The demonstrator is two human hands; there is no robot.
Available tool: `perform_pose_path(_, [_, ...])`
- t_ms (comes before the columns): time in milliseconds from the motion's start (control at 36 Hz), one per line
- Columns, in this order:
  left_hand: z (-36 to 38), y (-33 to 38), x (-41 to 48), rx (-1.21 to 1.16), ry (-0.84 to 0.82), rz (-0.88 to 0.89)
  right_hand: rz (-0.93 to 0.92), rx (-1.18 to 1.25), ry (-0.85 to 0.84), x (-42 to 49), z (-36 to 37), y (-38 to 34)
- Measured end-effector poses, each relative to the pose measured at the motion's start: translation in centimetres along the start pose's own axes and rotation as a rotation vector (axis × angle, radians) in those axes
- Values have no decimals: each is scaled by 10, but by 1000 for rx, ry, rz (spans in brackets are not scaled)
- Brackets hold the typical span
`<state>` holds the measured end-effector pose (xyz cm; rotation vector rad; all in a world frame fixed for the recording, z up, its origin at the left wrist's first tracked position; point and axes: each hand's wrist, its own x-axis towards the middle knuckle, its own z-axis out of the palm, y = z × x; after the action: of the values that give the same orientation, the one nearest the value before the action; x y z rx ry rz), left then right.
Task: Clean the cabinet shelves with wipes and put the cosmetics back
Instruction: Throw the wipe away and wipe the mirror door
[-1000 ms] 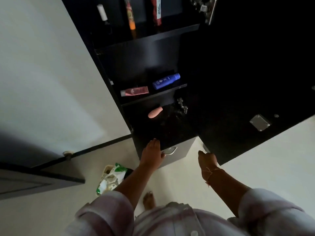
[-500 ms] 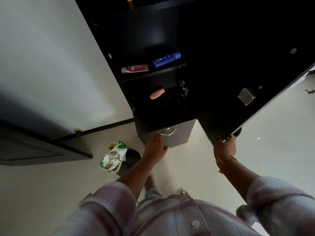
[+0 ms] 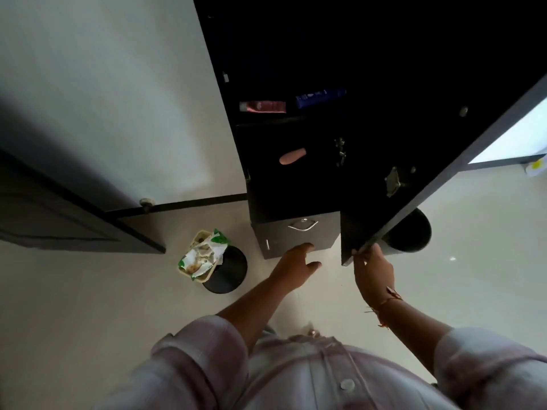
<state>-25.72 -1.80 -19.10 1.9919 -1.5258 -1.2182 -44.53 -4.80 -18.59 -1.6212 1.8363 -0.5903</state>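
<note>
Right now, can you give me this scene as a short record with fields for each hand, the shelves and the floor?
left hand: open, by the drawer front's lower edge
right hand: grips the open door at its bottom corner
upper shelf: pink tube and blue tube, lying down
lower shelf: one pink item
floor: green-white packet in a tray

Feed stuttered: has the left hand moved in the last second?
Yes. The left hand dropped from beside the drawer handle to below it, toward the person.
</note>
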Motion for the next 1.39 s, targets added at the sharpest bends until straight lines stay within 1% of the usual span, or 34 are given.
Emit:
perform_pose_path(111, [-4,-7,3,-66,19,16,-136,-59,-105,1,20,-23])
perform_pose_path(222, [-24,-10,8,-158,31,50,-238,-146,-227,8,43,-58])
perform_pose_path(250, [-31,-12,11,-175,48,49,-264,-163,-257,10,49,-68])
perform_pose_path(333, [-56,-22,21,-236,169,-6,-327,-189,-341,19,65,-98])
perform_pose_path(417, [-85,-34,35,-289,234,-91,-317,-148,-446,32,81,-129])
perform_pose_path(500, [-113,-42,51,-371,220,-130,-381,-13,-475,49,100,-167])
perform_pose_path(556, [-131,-46,60,-439,206,-140,-343,77,-505,57,109,-192])
perform_pose_path(611, [-146,-52,71,-423,220,-164,-307,81,-518,65,119,-210])
perform_pose_path(667, [-160,-53,80,-445,224,-188,-281,78,-496,73,130,-222])
perform_pose_path(778, [-175,-61,99,-463,224,-207,-148,132,-537,83,139,-240])
perform_pose_path(917, [-186,-72,111,-499,212,-198,-149,98,-552,95,154,-254])
perform_pose_path(1028, [-193,-81,116,-341,203,-186,5,218,-567,104,162,-271])
perform_pose_path(1139, [-205,-89,114,-193,214,-181,61,268,-594,115,174,-282])
perform_pose_path(1222, [-214,-99,112,-186,186,-191,116,336,-587,121,178,-295])
perform_pose_path(1306, [-221,-109,110,-239,177,-219,164,380,-556,128,181,-306])
perform_pose_path(1389, [-226,-118,106,-265,166,-243,182,382,-559,132,186,-313])
